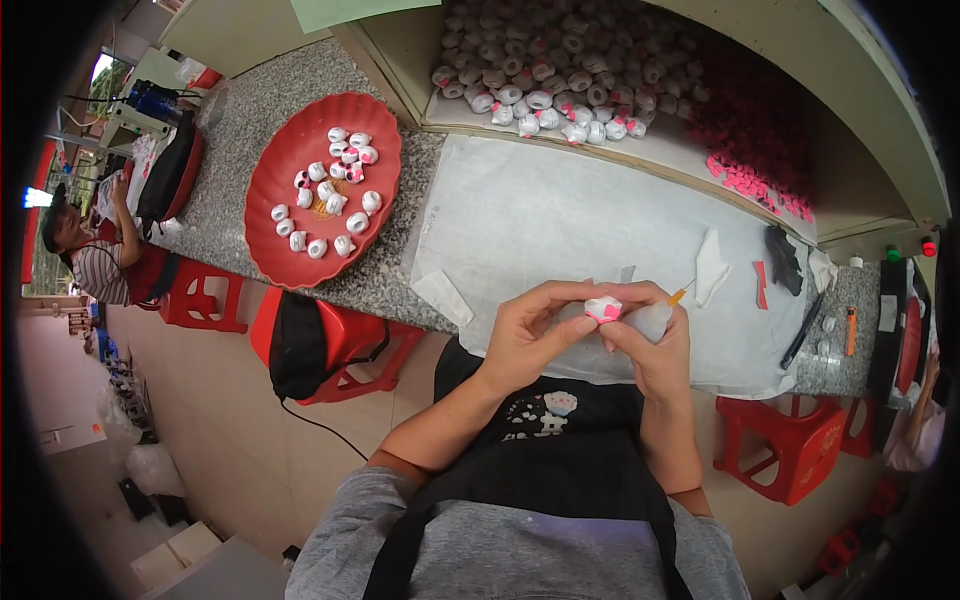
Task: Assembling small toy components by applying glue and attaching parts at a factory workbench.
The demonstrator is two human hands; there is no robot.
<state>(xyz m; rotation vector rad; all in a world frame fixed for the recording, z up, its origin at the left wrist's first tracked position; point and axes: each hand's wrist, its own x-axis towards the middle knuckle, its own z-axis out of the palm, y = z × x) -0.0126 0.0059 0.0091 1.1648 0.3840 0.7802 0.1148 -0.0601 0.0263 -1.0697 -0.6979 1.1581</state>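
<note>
Between the fingertips of both my hands is a small white molded head with pink parts (pixel 603 309). My left hand (pixel 535 330) pinches it from the left, thumb and forefinger closed on it. My right hand (pixel 660 352) grips it from the right. Tucked in that same right hand is a translucent dropper bottle (pixel 653 320) with an orange tip and thin needle, pointing away from me. Both hands are raised over the near edge of a white sheet (pixel 560 220) on the counter. Fingers cover part of the head.
On the left, a red scalloped plate (pixel 263 190) bears several white heads. Behind the sheet, a shelf holds piled white heads (pixel 540 98) and pink pieces (pixel 745 180). White, red and black scraps and an orange pen (pixel 851 332) lie right. Red stools (pixel 780 445) stand below; a person (pixel 100 245) sits far left.
</note>
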